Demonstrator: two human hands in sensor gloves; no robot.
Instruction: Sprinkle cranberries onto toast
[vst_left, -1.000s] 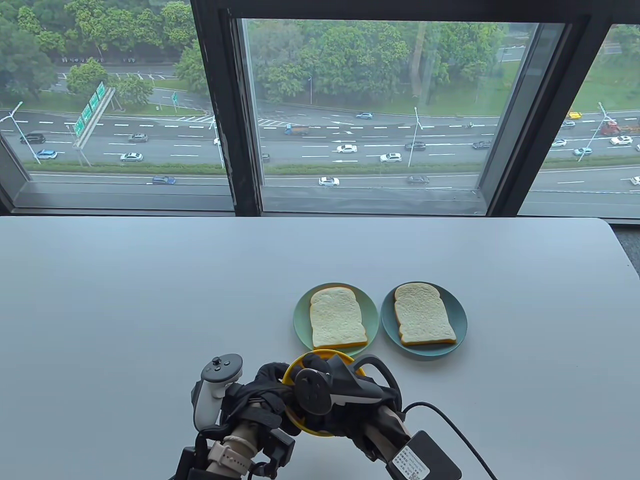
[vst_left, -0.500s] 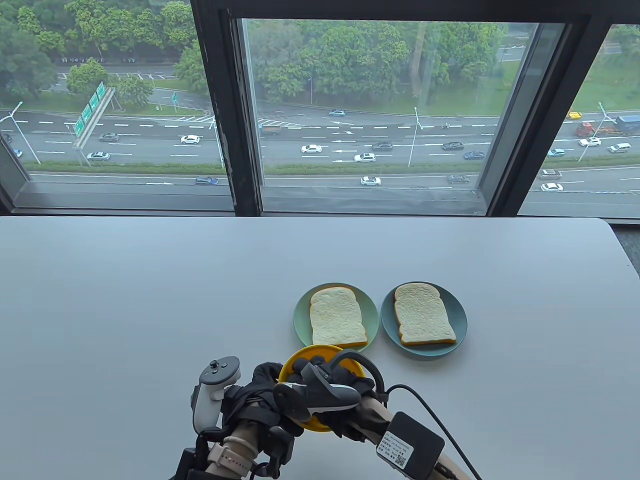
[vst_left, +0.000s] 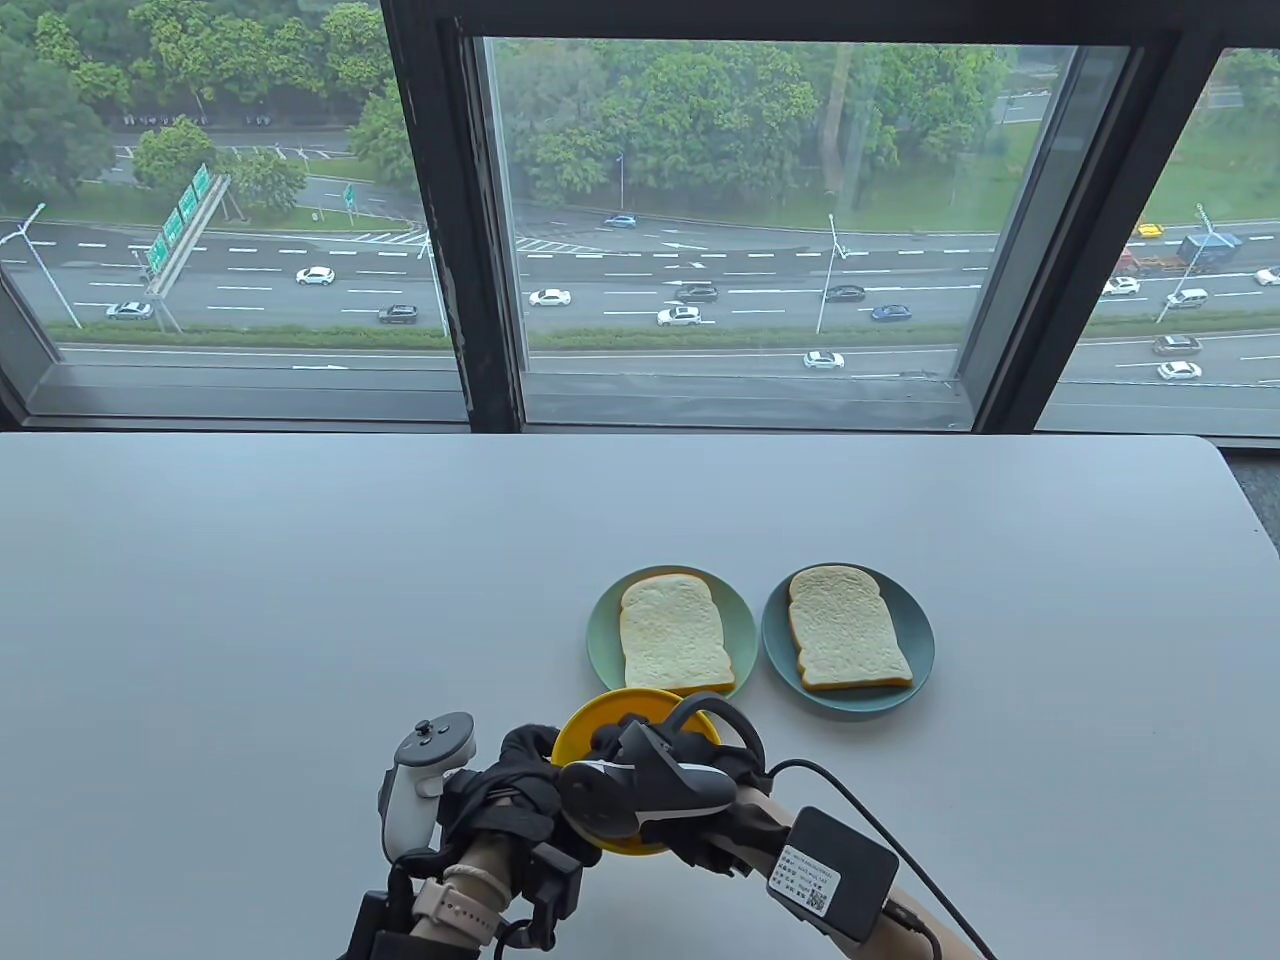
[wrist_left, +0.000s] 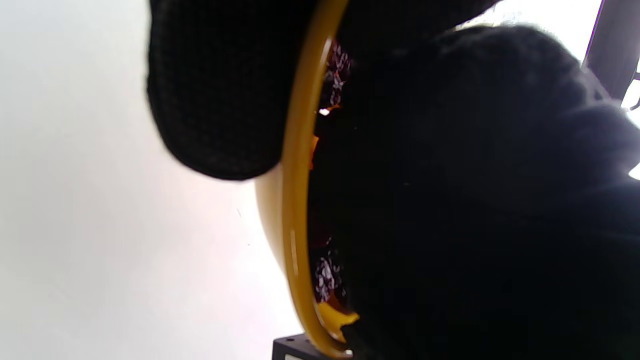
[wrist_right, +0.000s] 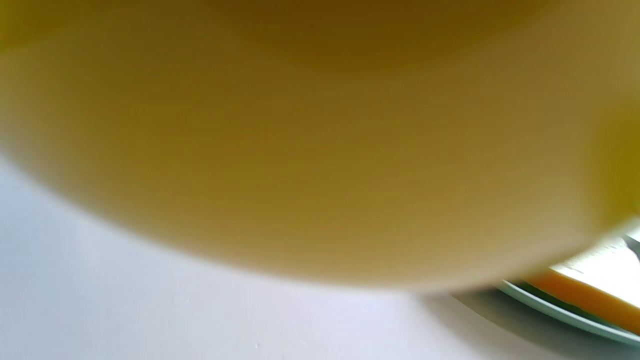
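Left hand (vst_left: 520, 775) grips the round yellow bowl (vst_left: 600, 712); right hand (vst_left: 690, 775), grasp hidden, reaches inside, nearer slice of white toast (vst_left: 672, 637) just beyond.

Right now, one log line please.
left hand: grips yellow bowl | right hand: in bowl | toast: bare

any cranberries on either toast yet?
No. In the table view the left toast and the right toast both lie bare on their plates.
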